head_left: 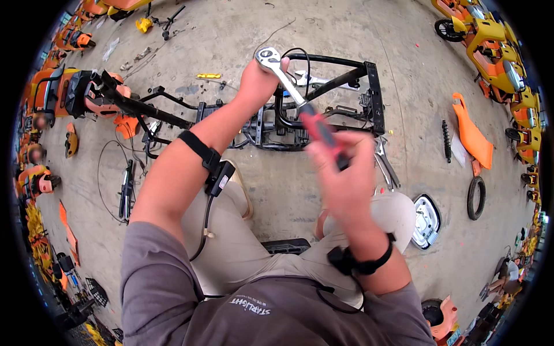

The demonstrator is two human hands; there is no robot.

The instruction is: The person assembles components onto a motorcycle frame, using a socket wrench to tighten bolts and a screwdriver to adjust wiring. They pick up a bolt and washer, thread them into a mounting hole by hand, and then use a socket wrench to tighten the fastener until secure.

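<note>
A ratchet wrench [293, 89] with a shiny round head and a red and black handle slants across the middle. My right hand [346, 173], a little blurred, is closed round the lower end of its handle. At the far end my left hand [259, 78] is closed at the ratchet head, with most of its fingers hidden. Whatever sits under the head cannot be seen. Both hands are over a black metal vehicle frame [374, 98] lying on the floor in front of me. A black cable loops beside my left hand.
An adjustable wrench [311, 79] lies by the frame, and more hand tools [388, 164] to its right. A shock absorber [446, 141], an orange panel [473, 132], a tyre [476, 198] and a white and black tray-like part [426, 222] lie right. Yellow scooters [490, 55] line the edges.
</note>
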